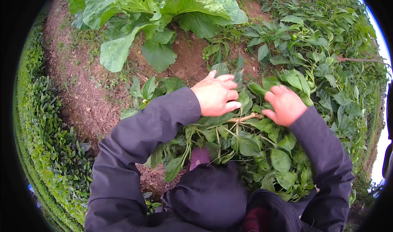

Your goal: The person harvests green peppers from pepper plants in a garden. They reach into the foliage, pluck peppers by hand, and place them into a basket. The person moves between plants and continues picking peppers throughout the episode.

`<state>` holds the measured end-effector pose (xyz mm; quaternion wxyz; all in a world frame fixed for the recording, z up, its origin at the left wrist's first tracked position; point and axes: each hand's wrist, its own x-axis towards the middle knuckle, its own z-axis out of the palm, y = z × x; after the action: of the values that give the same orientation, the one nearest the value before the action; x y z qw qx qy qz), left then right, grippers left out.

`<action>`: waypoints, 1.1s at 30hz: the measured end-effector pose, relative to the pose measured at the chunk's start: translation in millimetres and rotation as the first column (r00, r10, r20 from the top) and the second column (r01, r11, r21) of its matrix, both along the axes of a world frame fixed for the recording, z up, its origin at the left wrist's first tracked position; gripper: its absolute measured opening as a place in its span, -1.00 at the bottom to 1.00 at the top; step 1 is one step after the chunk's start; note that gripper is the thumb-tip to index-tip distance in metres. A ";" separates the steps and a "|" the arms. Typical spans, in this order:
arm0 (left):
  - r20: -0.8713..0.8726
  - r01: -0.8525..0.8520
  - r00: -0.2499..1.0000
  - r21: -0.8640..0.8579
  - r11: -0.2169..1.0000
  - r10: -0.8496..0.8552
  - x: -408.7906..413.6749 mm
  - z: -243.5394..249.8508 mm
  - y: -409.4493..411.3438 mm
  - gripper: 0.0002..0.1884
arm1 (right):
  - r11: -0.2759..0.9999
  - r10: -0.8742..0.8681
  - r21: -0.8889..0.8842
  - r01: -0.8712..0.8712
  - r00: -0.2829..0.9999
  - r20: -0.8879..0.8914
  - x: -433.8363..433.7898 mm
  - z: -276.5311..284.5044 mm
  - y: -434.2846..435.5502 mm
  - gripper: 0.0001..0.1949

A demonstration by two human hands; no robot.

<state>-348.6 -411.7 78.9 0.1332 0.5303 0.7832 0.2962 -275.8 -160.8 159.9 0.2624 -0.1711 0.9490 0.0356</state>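
My left hand (217,94) is palm down over the leaves of a pepper-like plant (250,146). Its fingers and thumb are apart, with nothing visible between them. To its right, my right hand (284,105) is slightly blurred, its fingers bent among green leaves (294,81); whether they grip any leaf is unclear. A pale brown woody stem (245,118) runs just below and between the hands. Drooping leafy shoots hang from it towards my dark-clothed knee (208,195). Between the shoots and the knee shows a purple thing (199,157), mostly hidden, possibly the toe of a boot.
A large leafy mustard-like plant (159,14) grows from the reddish soil (190,55) at the top. More leafy plants (340,84) crowd the right side. Along the left runs a clipped hedge (52,133), beside a strip of dry litter (86,87).
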 end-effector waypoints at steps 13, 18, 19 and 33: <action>0.035 -0.133 0.990 -0.103 0.986 0.137 47.6 40.2 -57.9 -0.82 | 0.948 -0.317 -0.043 0.316 0.922 -0.223 91.6 52.5 50.8 -0.83; 0.061 -0.157 0.985 -0.106 0.982 0.164 59.1 43.2 -61.3 -0.79 | 0.839 -0.536 -0.237 0.490 0.819 -0.204 91.8 65.8 75.0 -0.79; 0.065 -0.164 0.983 -0.104 0.981 0.171 60.8 43.1 -62.6 -0.78 | 0.805 -0.580 -0.286 0.520 0.791 -0.194 91.1 71.4 81.4 -0.77; 0.115 -0.303 0.943 -0.087 0.949 0.312 57.7 42.1 -52.3 -0.78 | 0.082 -0.997 -0.921 0.380 0.040 -0.072 112.8 172.2 218.1 -0.48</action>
<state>-290.9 -464.0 121.0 0.1531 0.3767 0.8558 0.3198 -163.0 57.3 332.1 -0.2696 0.3427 0.7979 -0.4162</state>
